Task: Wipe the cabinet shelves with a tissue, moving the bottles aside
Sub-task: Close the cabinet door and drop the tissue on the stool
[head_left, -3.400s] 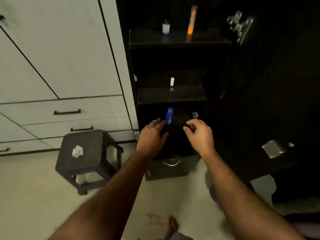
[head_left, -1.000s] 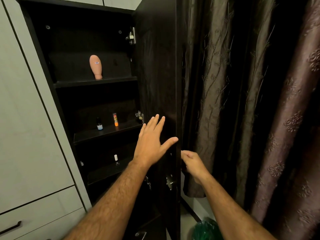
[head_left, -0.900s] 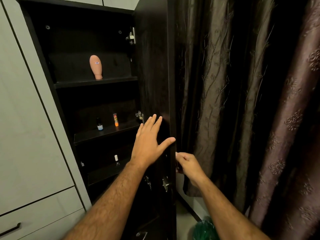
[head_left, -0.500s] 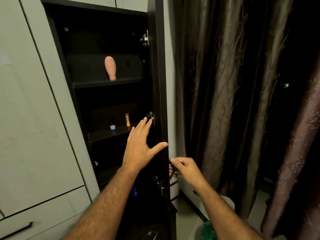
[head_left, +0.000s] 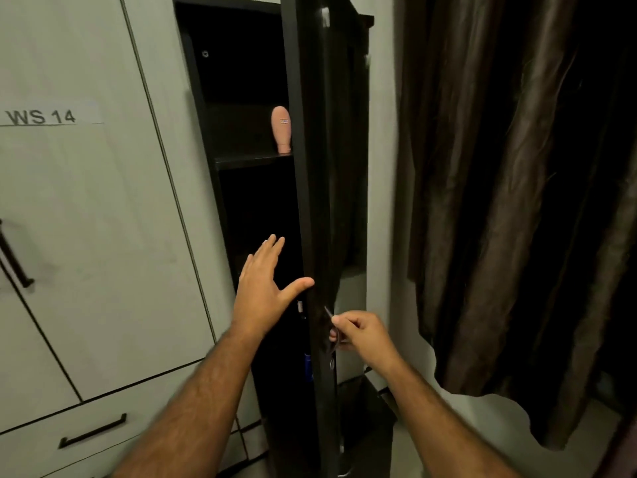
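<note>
Cabinet door (head_left: 312, 215) nearly shut: right hand (head_left: 362, 334) pinches its handle (head_left: 333, 334), left hand (head_left: 265, 291) flat w/ fingers spread, thumb on door edge. Pink bottle (head_left: 281, 128) upright on shelf (head_left: 253, 160) inside. Wiping looks done; no tissue visible.

Cabinet door (head_left: 312, 201): edge-on, centre. Left of it: cabinet interior, bottle (head_left: 281, 128) on upper shelf (head_left: 251, 161). Further left: wardrobe panels (head_left: 86, 219), drawer (head_left: 69, 439) below. Right of door: wall, then curtain (head_left: 517, 201).
</note>
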Demonstrator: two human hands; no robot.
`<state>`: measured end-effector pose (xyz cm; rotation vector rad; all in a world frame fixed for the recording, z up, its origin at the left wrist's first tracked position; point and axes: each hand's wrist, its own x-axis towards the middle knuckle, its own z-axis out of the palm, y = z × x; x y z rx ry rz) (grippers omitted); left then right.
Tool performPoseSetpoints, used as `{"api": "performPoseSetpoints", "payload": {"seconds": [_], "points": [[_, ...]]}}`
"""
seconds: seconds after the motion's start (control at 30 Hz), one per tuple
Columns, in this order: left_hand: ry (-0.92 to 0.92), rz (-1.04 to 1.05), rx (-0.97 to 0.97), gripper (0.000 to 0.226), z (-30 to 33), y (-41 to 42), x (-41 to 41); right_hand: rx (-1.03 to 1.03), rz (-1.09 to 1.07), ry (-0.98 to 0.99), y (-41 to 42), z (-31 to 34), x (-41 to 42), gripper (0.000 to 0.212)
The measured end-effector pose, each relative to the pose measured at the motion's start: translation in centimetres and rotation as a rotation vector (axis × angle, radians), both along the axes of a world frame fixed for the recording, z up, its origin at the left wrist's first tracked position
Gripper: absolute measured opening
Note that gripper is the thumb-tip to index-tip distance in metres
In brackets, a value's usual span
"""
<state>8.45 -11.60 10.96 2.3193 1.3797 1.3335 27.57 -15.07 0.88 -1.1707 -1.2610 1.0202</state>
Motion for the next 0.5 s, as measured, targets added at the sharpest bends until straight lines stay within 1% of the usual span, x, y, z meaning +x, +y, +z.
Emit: {"api": "performPoseSetpoints", "payload": {"seconds": [0.13, 0.27, 0.5], "points": [[-0.021, 0.074, -0.020, 0.087, -0.1, 1.8, -3.1, -0.005, 0.011, -0.052, 2.3, 0.5, -3.3, 0.023], [0.013, 0.153, 0.024, 0.080, -0.3, 3.8, -5.4, 0.006, -0.008, -0.111, 4.7, 0.6, -5.9, 0.024], [0.025, 0.205, 0.060, 0.075, -0.6, 7.0, -7.7, 0.049, 0.005, -0.259, 8.7, 0.4, -7.6, 0.023]]}}
